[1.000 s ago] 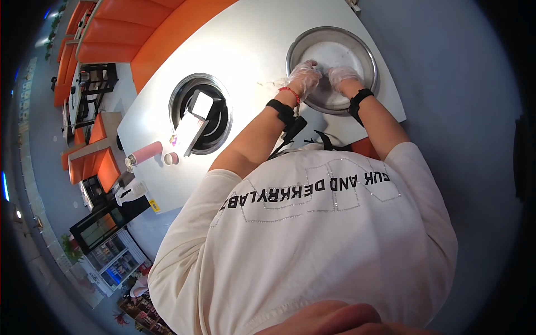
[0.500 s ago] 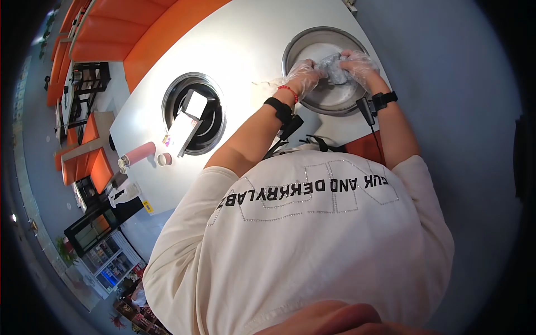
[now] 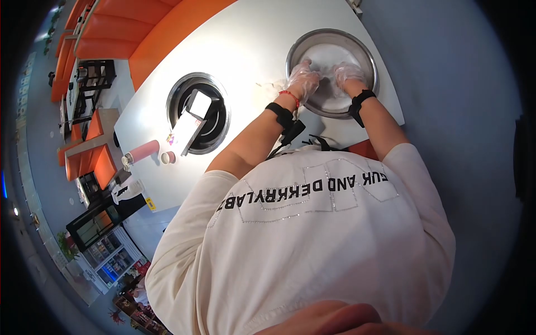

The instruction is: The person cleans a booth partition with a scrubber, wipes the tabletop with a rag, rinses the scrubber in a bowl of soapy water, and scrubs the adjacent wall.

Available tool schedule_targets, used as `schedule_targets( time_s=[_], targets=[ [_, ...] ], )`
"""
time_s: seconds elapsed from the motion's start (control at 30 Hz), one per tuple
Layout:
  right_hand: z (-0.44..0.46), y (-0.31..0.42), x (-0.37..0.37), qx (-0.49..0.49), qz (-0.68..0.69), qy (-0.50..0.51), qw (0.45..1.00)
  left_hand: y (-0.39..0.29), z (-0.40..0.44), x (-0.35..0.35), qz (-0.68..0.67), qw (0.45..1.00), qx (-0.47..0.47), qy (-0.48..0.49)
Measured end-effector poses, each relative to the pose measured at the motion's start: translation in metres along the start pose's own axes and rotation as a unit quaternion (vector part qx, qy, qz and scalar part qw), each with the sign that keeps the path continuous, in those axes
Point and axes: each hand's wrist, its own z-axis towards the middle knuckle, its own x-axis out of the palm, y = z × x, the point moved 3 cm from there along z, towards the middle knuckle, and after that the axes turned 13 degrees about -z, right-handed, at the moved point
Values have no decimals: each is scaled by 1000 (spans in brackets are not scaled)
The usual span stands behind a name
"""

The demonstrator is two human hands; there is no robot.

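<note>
A round steel basin (image 3: 374, 72) with whitish, cloudy contents stands near the table's right edge. Inside it, my left hand (image 3: 304, 79), in a clear plastic glove, is closed at the left side of a grey cloth (image 3: 325, 85). My right hand (image 3: 347, 75), gloved the same way, is closed low at the cloth's right side. The cloth is bunched between the hands and mostly hidden, as are the fingertips. A red bead bracelet circles my left wrist, and black straps are on both forearms.
On the white table (image 3: 245, 53), a white box-like object (image 3: 192, 125) lies across a round dark recess with a metal rim (image 3: 226, 125). A pink bottle (image 3: 143, 151) and a small cup (image 3: 167, 158) are beside it. Orange seating (image 3: 120, 28) lines the far left side.
Half a second ago both hands held the grey cloth up in plain view. Both have since lowered it into the basin, and my right hand has moved inward and turned downward.
</note>
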Motion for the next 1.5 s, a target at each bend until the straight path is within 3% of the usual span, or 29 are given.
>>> schedule_targets(
  time_s=[0.07,0.17,0.27,0.37,0.5,0.6,0.67,0.7,0.8,1.0,1.1,1.2,1.3,1.4,1.5],
  targets=[
    [-2,-9,3,135,84,-60,986,9,7,3,7,1000,14,-1],
    [12,6,18,-16,7,-11,1000,18,15,6,1,1000,8,20],
    [42,-2,65,50,56,-38,996,17,13,6,-16,999,-2,38],
    [2,-19,18,112,103,7,988,19,15,7,-8,1000,7,21],
    [6,-7,30,59,116,12,991,22,14,10,11,1000,21,3],
    [2,12,22,-38,117,0,992,11,6,8,-9,994,-67,81],
    [-5,21,-2,-120,69,-31,990,3,0,6,2,995,-6,101],
    [-5,10,1,-103,220,-128,962,0,-3,7,8,994,25,110],
    [-58,-10,-46,-74,527,-84,842,-2,-5,9,-28,986,97,135],
    [-58,-24,-54,-156,648,-181,723,-31,-14,8,-98,982,46,157],
    [-74,-21,-68,-146,597,-238,752,-46,-24,3,-57,990,53,116],
    [-72,-16,-62,-120,615,-185,757,-34,-15,5,-11,991,111,72],
    [-64,-18,-62,-184,481,-259,817,-33,-14,6,-99,980,146,93],
    [-73,-22,-68,-180,400,-371,819,-27,-9,8,-124,981,68,131],
    [-86,-12,-75,-199,406,-419,787,-29,-1,11,-38,969,149,196]
  ],
)
